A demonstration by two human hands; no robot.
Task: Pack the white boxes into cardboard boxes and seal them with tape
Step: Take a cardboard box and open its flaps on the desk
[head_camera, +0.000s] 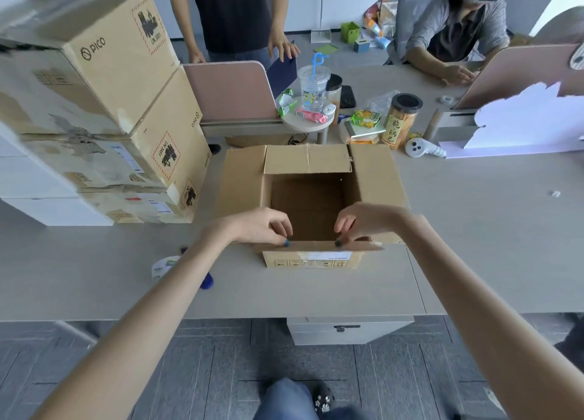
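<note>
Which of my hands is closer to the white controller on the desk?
Right. The right hand pinches the near flap of the cardboard box, the white controller lying beyond it to the right; the left hand pinches the same flap farther left.

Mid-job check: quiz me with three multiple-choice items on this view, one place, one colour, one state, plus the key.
1. The stacked PICO cartons stand where, from the open cardboard box? A) to its left B) to its right C) inside it
2. The straw in the clear cup is: A) red B) blue C) black
3. The open cardboard box is: A) taped shut B) full of white boxes C) open, floor bare
Key: 1 A, they rise on the person's left; 2 B, a blue looped straw; 3 C, flaps spread, brown floor showing, left hand and right hand pinching the near flap.
</note>
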